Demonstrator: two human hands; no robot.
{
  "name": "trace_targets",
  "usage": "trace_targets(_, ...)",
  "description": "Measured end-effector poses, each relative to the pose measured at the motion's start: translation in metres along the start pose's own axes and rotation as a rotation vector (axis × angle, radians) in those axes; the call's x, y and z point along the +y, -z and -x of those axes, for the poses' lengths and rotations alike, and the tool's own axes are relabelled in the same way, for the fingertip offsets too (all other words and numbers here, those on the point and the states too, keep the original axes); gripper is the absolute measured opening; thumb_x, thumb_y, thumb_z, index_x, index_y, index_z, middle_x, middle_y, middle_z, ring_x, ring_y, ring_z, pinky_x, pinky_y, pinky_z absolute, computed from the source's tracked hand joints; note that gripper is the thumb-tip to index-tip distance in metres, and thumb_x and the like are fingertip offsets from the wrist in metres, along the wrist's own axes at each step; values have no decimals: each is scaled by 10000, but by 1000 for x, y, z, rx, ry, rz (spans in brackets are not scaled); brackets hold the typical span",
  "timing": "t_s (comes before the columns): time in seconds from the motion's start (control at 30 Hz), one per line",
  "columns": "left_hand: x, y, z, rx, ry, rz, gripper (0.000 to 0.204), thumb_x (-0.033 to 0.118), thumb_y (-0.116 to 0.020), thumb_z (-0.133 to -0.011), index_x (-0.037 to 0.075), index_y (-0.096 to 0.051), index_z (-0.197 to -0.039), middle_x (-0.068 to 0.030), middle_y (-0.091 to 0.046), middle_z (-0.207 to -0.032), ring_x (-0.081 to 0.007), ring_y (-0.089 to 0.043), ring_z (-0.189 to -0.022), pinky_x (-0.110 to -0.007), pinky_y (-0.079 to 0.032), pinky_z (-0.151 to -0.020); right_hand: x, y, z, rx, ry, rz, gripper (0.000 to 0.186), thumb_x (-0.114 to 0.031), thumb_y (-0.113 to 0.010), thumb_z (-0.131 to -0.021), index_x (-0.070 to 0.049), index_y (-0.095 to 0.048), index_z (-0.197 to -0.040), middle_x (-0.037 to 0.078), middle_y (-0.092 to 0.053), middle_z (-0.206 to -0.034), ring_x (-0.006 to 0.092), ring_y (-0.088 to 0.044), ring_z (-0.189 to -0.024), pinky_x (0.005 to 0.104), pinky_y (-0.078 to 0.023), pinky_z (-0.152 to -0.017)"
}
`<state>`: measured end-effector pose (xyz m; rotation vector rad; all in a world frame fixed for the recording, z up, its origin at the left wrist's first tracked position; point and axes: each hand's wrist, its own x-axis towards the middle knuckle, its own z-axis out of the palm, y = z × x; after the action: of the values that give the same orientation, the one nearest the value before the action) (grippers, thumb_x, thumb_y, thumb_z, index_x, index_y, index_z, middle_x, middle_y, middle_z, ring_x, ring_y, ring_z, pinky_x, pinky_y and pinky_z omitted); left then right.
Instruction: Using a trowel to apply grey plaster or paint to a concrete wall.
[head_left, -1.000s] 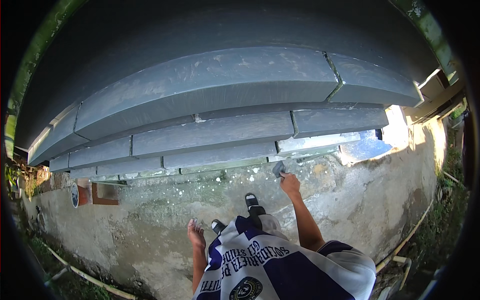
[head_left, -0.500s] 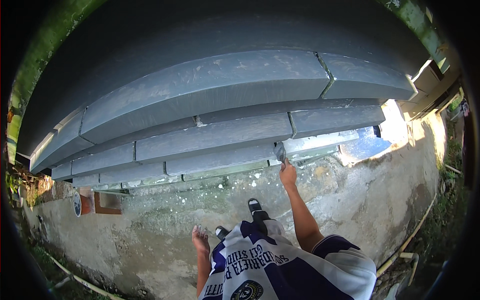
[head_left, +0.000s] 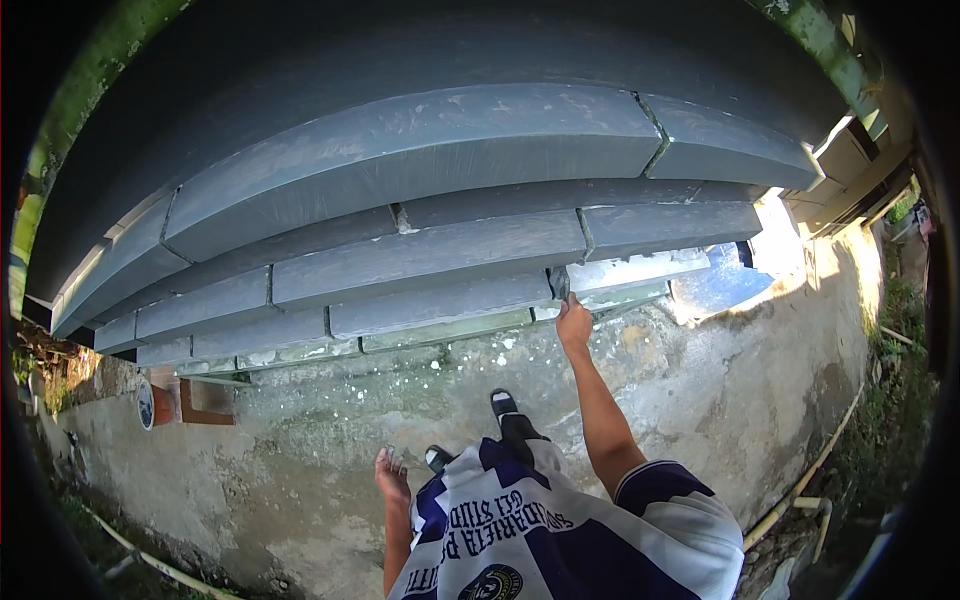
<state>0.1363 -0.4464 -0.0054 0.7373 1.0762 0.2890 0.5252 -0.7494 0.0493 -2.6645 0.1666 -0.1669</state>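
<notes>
Nearest is the person's shirt (head_left: 560,530), white and dark purple with dark lettering. Just to its left, the left grip (head_left: 392,475) is held out over the ground (head_left: 330,480) with its fingers half curled; whether they hold anything I cannot tell. A little farther are two dark sandals (head_left: 503,403), set apart on the ground, which is rough, grey-brown and flecked with white spots on its far side.

Farther and to the right, at the end of an outstretched bare arm, the right grip (head_left: 573,325) is closed around a small tool (head_left: 559,283). The tool looks dark grey, short and flattish, with its broader end pointing away from the person; it is too small to tell brush from scraper. It is at the low near part of the stepped wall (head_left: 430,245), where a grey stretch meets a whitish section (head_left: 640,270) with an uneven edge. Contact there is hard to make out.

To the left, near the wall's foot, an orange bucket (head_left: 169,395) is beside a brown box (head_left: 208,402). Beyond the low rows, the wall's larger blocks are smooth blue-grey with faint pale smears, split by narrow dark gaps.
</notes>
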Motion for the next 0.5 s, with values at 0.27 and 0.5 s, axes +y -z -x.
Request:
trace_targets(0.27,2,9,-7,38,-8,36,452,359,-499,-816,164,-445,-1221,13,-470,-1223,-144,-458,-927,-289,-320,-764,-24,-9,33,-230,315,-87,333,-175,-554,-793,-63,-524,-1106,199,-608,-789,358,-598,-750,454,-483,-639)
trace_targets(0.5,3,-3,-1,35,-1,20,455,361,-516,-811,163,-450,-1215,22,-486,-1203,-151,-458,-934,-281,-317,-783,-29,-14,34,-71,-16,61,318,-120,-522,-802,-72,-536,-1117,198,-607,-757,361,-599,-719,449,-480,-633)
